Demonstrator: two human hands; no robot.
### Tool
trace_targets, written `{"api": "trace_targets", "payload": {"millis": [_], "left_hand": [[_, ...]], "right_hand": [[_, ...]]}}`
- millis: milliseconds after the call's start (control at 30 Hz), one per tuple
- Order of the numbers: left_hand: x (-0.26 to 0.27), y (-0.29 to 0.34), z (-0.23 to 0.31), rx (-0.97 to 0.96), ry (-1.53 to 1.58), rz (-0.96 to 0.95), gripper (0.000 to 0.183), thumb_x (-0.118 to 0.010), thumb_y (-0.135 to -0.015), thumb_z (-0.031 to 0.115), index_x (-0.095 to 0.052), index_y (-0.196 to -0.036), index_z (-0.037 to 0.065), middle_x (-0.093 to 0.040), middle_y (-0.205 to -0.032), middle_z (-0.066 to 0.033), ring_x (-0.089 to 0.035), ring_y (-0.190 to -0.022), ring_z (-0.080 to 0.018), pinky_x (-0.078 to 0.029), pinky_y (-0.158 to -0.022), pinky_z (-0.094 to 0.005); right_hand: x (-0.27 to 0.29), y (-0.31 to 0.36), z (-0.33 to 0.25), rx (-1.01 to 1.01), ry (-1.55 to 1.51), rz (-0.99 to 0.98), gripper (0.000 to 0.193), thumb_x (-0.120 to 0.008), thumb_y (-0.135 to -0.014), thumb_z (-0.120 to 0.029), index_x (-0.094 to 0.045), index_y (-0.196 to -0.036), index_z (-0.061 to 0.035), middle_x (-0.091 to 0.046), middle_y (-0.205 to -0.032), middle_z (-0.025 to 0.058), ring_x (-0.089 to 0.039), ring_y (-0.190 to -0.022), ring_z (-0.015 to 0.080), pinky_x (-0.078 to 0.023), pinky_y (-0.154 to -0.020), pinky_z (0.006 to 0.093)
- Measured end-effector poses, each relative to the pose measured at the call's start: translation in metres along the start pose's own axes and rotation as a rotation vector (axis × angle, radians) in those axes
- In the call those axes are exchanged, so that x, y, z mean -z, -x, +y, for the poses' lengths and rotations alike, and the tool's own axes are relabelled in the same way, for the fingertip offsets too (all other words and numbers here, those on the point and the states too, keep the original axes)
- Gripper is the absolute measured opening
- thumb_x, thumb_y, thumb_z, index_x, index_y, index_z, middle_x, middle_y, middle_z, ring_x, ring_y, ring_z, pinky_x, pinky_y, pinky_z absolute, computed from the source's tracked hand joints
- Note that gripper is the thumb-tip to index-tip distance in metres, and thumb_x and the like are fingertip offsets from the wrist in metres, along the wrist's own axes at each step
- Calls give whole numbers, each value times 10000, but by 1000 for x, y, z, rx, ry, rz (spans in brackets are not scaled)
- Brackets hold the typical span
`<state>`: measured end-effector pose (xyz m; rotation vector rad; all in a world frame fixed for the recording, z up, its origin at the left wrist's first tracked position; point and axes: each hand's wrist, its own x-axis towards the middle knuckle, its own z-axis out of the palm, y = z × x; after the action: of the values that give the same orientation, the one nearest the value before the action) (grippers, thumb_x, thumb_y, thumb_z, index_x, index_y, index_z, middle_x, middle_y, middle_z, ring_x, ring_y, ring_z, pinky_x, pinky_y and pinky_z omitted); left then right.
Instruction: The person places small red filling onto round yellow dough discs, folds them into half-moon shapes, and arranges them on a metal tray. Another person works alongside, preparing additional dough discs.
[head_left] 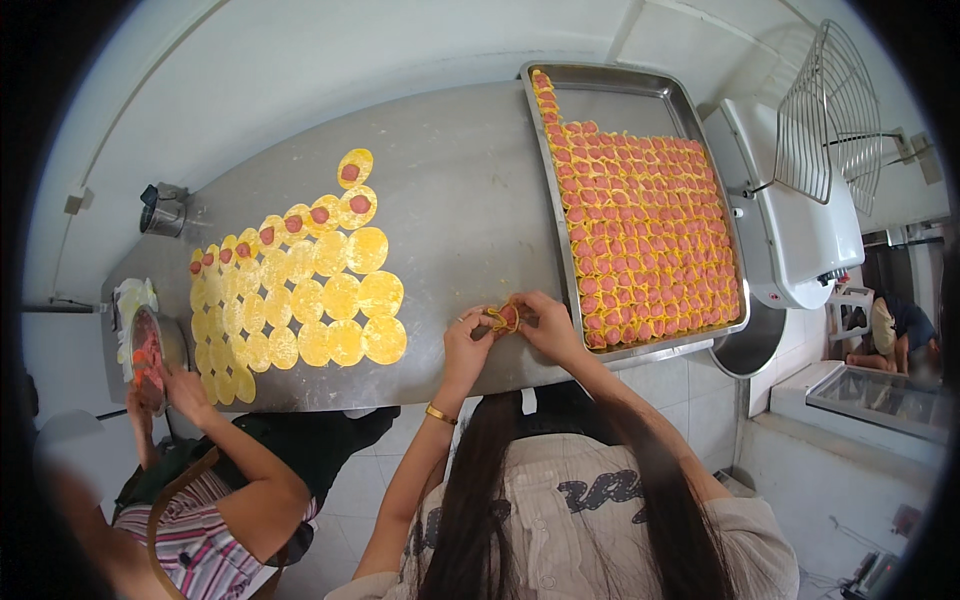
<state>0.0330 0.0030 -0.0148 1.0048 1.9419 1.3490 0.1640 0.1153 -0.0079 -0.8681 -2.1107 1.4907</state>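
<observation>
Between my two hands is a dumpling (507, 319), a yellow wrapper gathered around pink filling. My left hand (470, 338) pinches its left side, and my right hand (545, 325) grips the right side, just above the table's front edge. To the right lies a large metal tray (562, 215) filled with tight rows of open-topped dumplings (650, 235); its far strip shows bare metal apart from one column at the left. Round yellow wrappers (345, 297) lie in overlapping rows on the left, and the farthest ones carry dabs of pink filling (320, 215).
A co-worker (215, 480) at the left reaches into a metal bowl (172, 340) of pink filling. A metal cup (163, 212) stands at the back left of the steel table (450, 170). Right of the tray are a white machine (790, 200) with a wire guard (830, 120) and a round metal bowl (752, 340).
</observation>
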Motion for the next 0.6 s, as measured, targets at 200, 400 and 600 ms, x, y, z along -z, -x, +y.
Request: {"api": "trace_targets", "payload": {"millis": [200,400,600], "left_hand": [[-1,5,-3,117,49,-24,191,-719,-712,-22,-634,-882,-9,-667,-957,-117,-674,-888,-219,-525,-755,-301],[3,0,-2,126,101,-82,328,-743,-708,-7,-607,-1006,-2,-690,-884,-115,-696,-810,-215,-541,-704,-296],[11,-7,10,39,-82,-173,289,-742,-722,17,-621,-984,-2,-705,-843,-128,-698,-789,-203,-538,-698,-296]], "right_hand": [[-4,6,4,12,80,-46,411,-621,-702,94,-600,-1102,7,-626,-1018,138,-652,-944,262,-531,-829,325],[0,-10,4,-24,109,-170,328,-635,-689,38,-627,-1012,-15,-641,-882,144,-631,-869,331,-515,-737,368],[4,-9,1,114,245,-53,244,-626,-704,43,-651,-931,-42,-618,-836,134,-616,-801,353,-498,-714,428]]}}
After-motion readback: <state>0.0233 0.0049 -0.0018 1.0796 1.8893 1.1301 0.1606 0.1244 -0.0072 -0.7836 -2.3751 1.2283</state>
